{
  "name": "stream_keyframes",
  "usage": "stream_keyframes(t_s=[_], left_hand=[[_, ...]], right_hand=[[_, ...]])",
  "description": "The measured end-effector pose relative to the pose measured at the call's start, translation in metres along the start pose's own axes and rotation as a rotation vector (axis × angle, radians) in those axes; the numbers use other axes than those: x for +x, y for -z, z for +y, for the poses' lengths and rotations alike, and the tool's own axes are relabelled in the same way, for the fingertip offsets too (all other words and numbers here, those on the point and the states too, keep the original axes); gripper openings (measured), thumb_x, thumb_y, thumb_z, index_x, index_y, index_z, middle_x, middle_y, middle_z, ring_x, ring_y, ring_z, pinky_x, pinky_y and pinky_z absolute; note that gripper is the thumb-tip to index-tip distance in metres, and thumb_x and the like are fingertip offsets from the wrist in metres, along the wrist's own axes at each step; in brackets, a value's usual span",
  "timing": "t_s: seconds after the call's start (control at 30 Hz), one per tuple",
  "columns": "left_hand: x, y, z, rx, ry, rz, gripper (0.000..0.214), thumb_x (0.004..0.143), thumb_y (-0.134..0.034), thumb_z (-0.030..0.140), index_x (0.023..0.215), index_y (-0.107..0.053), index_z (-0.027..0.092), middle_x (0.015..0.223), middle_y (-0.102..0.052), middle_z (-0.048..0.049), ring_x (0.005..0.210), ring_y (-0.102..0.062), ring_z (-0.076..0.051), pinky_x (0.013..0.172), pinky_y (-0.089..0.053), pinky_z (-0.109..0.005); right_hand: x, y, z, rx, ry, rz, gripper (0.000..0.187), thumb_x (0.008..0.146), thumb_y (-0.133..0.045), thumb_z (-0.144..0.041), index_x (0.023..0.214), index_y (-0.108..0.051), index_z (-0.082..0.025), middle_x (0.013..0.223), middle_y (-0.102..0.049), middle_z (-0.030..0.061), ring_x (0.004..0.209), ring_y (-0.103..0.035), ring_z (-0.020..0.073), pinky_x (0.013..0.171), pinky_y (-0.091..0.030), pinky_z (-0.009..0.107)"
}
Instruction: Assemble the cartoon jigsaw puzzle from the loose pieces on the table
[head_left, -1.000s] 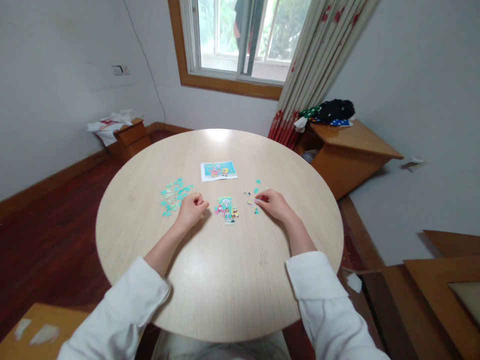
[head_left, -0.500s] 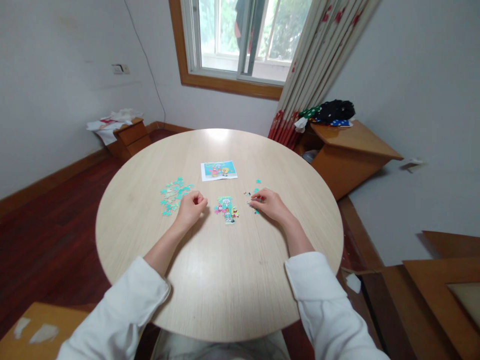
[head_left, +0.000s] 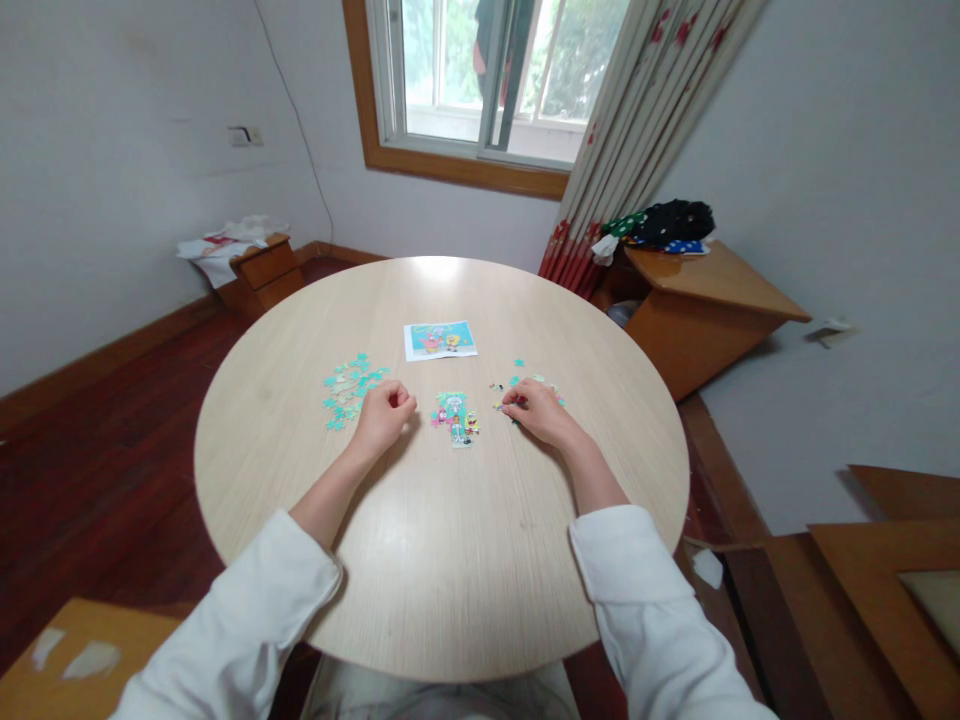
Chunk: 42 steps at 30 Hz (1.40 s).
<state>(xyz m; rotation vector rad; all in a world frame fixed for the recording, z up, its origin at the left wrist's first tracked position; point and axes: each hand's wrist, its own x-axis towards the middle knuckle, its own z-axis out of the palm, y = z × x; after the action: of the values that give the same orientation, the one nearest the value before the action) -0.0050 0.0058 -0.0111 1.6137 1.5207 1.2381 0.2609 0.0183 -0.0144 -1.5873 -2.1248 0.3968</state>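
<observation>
Right hand (head_left: 540, 408): thumb and fingertips drawn together low over the right-side loose pieces (head_left: 518, 363); I can't tell whether one is pinched. Small colorful bits sit right at the fingertips, and the hand blocks my view of part of that group, with others poking out beyond the knuckles.

Left hand (head_left: 382, 412): curled closed, thumb against forefinger, beside the teal pile (head_left: 348, 388) and covering its near right edge from me. I see nothing sticking out of it.

Joined puzzle section (head_left: 455, 420) lies flat between both hands, apart from each, pink figure on its left, yellow on its right. Reference print (head_left: 441, 340) lies behind it, farther across the round table (head_left: 450, 560).

Around the table I get a window (head_left: 487, 80) with a curtain (head_left: 622, 130), a wooden cabinet (head_left: 697, 310) topped with dark clothes (head_left: 679, 222) at right, and a small drawer unit (head_left: 266, 272) at left.
</observation>
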Motion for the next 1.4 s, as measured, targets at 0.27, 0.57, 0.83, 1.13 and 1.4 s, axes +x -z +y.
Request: stream_keyframes(t_s=[0.27, 0.57, 0.83, 1.13, 1.4], left_hand=[[0.0, 0.0, -0.001, -0.001, 0.0, 0.0, 0.026, 0.063, -0.053, 0.015, 0.047, -0.033, 0.02, 0.049, -0.037, 0.0059, 0.052, -0.037, -0.01, 0.056, -0.029, -0.024], [0.0, -0.001, -0.002, -0.007, -0.006, -0.003, 0.025, 0.062, -0.052, 0.017, 0.047, -0.032, 0.02, 0.049, -0.036, 0.0058, 0.051, -0.037, -0.01, 0.055, -0.028, -0.024], [0.001, -0.002, -0.005, -0.024, 0.013, -0.021, 0.022, 0.062, -0.052, 0.019, 0.048, -0.035, 0.02, 0.049, -0.037, 0.0063, 0.05, -0.034, -0.009, 0.054, -0.027, -0.023], [0.0, -0.005, -0.005, -0.094, 0.016, -0.054, 0.021, 0.063, -0.056, 0.023, 0.054, -0.037, 0.02, 0.054, -0.045, 0.0052, 0.05, -0.04, -0.009, 0.053, -0.031, -0.022], [-0.001, -0.006, -0.002, -0.155, 0.058, -0.074, 0.014, 0.063, -0.06, 0.025, 0.063, -0.049, 0.018, 0.054, -0.05, 0.0047, 0.046, -0.046, -0.01, 0.047, -0.033, -0.022]], right_hand=[[0.0, -0.002, 0.001, 0.054, -0.016, 0.006, 0.002, 0.076, -0.064, -0.019, 0.075, -0.065, -0.017, 0.076, -0.062, 0.0023, 0.072, -0.054, 0.0147, 0.072, -0.039, 0.029], [0.001, -0.007, 0.004, 0.202, -0.072, -0.014, 0.005, 0.075, -0.063, -0.02, 0.077, -0.064, -0.017, 0.07, -0.064, 0.0013, 0.066, -0.055, 0.0133, 0.064, -0.041, 0.026], [0.001, -0.006, -0.002, 0.258, -0.077, -0.017, 0.005, 0.074, -0.061, -0.019, 0.075, -0.063, -0.015, 0.065, -0.061, 0.0, 0.061, -0.053, 0.012, 0.063, -0.04, 0.025], [0.001, -0.005, -0.004, 0.28, -0.035, -0.016, 0.009, 0.073, -0.059, -0.021, 0.076, -0.066, -0.015, 0.066, -0.062, 0.001, 0.063, -0.054, 0.013, 0.064, -0.04, 0.026], [0.002, -0.011, -0.015, 0.413, -0.073, 0.115, 0.009, 0.072, -0.061, -0.021, 0.072, -0.068, -0.015, 0.071, -0.066, 0.0033, 0.066, -0.056, 0.0136, 0.067, -0.042, 0.028]])
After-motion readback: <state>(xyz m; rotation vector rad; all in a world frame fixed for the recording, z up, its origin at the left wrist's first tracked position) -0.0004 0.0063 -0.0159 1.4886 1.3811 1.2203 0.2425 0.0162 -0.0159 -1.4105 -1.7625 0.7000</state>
